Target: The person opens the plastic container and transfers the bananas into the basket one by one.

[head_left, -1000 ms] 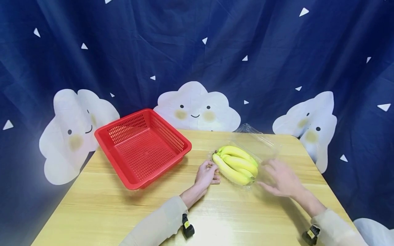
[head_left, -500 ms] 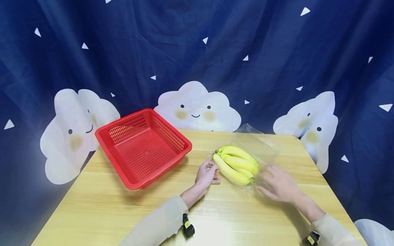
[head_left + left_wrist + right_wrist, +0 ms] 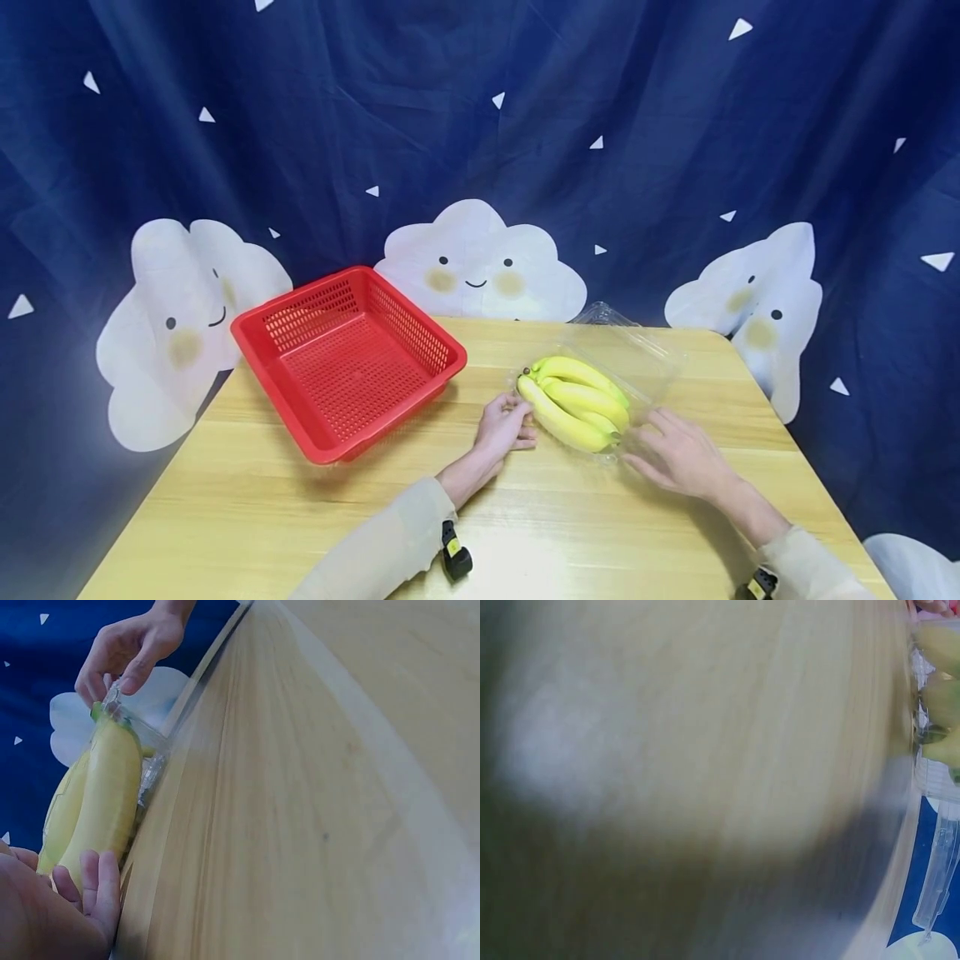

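Note:
A bunch of yellow bananas (image 3: 588, 398) lies in a clear plastic clamshell container (image 3: 603, 458), whose lid (image 3: 626, 346) is folded back behind it. My left hand (image 3: 501, 425) holds the container's left edge, thumb and index close together in the head view. In the left wrist view, that hand's (image 3: 67, 915) other fingers spread beside the bananas (image 3: 105, 787). At the opposite end my right hand (image 3: 678, 454) pinches the rim between thumb and fingers, clearest in the left wrist view. The right wrist view catches only part of the container (image 3: 937, 776).
Left of the hands stands a red perforated basket (image 3: 352, 367) with nothing in it. The wooden table (image 3: 517, 533) ends just past the lid. Behind it hangs a dark blue curtain (image 3: 450, 142) with clouds and triangles.
My right hand has shifted slightly down and toward the container's near right corner. My left hand, the bananas and the basket have stayed put.

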Demonstrator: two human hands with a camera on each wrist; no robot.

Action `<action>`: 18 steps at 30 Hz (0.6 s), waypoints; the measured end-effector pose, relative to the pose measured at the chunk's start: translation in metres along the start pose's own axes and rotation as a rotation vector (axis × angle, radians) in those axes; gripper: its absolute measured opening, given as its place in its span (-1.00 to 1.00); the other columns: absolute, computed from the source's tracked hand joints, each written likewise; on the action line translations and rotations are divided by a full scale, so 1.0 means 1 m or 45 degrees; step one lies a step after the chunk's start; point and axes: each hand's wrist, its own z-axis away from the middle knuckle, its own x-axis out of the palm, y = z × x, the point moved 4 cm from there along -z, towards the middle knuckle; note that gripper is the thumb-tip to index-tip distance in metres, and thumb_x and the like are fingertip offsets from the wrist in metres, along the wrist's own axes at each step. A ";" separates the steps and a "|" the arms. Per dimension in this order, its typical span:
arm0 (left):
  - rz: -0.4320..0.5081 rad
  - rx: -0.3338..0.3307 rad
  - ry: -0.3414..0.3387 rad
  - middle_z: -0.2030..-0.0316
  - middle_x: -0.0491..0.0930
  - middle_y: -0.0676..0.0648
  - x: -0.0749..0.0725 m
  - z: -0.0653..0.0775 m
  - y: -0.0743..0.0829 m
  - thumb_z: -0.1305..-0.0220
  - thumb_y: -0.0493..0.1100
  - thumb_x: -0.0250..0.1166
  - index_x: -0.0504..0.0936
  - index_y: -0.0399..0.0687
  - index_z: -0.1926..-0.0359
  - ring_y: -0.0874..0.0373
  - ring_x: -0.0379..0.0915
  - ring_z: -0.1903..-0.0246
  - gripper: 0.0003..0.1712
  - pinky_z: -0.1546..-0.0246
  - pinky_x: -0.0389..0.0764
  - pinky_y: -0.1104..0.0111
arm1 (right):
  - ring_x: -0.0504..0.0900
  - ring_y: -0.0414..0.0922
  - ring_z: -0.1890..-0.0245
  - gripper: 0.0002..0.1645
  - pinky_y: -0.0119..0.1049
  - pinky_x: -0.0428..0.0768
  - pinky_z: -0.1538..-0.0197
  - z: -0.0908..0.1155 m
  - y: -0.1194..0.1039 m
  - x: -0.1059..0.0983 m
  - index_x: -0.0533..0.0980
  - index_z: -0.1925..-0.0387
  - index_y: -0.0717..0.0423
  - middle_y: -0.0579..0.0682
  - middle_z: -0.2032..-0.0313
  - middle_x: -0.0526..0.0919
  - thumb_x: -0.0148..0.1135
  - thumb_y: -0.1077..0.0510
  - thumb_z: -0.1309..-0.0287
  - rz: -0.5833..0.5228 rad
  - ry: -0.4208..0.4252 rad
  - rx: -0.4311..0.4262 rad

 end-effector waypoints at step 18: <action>-0.483 0.234 0.269 0.23 0.61 -0.05 -0.020 -0.006 0.040 -0.24 0.18 0.46 0.53 -0.07 -0.01 0.15 0.54 0.39 -0.46 0.29 0.57 0.34 | 0.65 -0.10 0.29 -0.42 -0.19 0.68 0.31 -0.001 0.000 0.000 0.72 0.25 0.02 0.01 0.25 0.73 0.03 -0.31 -0.52 -0.025 0.020 0.001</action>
